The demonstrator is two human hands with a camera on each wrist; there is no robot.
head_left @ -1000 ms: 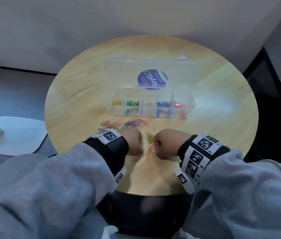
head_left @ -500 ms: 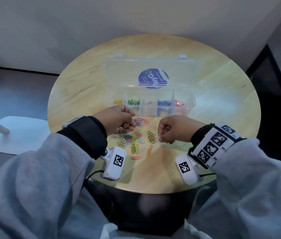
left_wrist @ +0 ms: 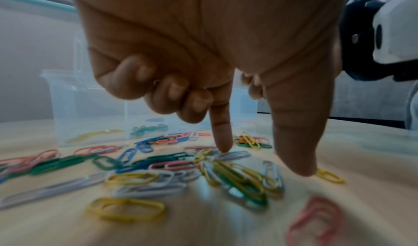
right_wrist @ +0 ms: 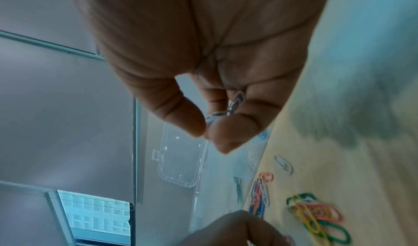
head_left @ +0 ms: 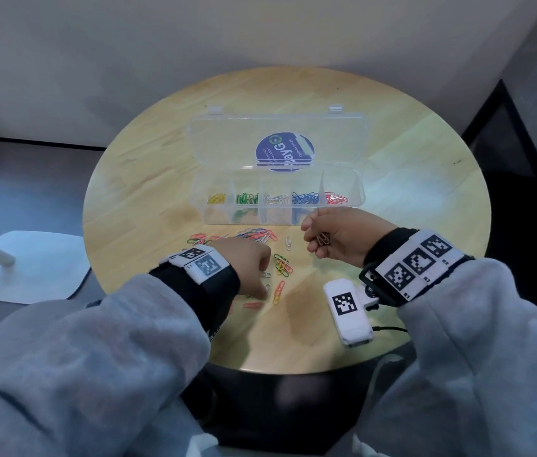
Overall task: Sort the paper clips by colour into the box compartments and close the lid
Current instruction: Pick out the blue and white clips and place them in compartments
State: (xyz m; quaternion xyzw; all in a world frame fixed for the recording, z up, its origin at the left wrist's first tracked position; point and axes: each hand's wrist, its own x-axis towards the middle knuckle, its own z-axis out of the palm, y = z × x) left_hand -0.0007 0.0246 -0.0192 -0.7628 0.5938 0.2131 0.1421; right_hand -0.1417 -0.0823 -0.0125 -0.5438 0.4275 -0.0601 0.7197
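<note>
— How is this step being handled well?

— White clips [right_wrist: 236,100] are being pinched by the right hand [head_left: 343,237] just before the box [head_left: 250,218]. By my judgement, they are best being released low over the middle compartment [head_left: 275,202]. On the table [head_left: 409,192], another white clip [left_wrist: 233,155] is being touched by the left hand's [head_left: 247,258] index fingertip [left_wrist: 222,146]. Whether its curled fingers are holding anything cannot be told.

— What is being counted?

— One box, five compartments, one lid [head_left: 227,143] lying open, at least two pinched clips. The loose pile [left_wrist: 226,176] is defying counting.

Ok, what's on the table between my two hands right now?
In the head view, a lone silver paper clip lies between the left hand and the right hand holding silver clips, with a small green, yellow and orange cluster beside it.
</note>
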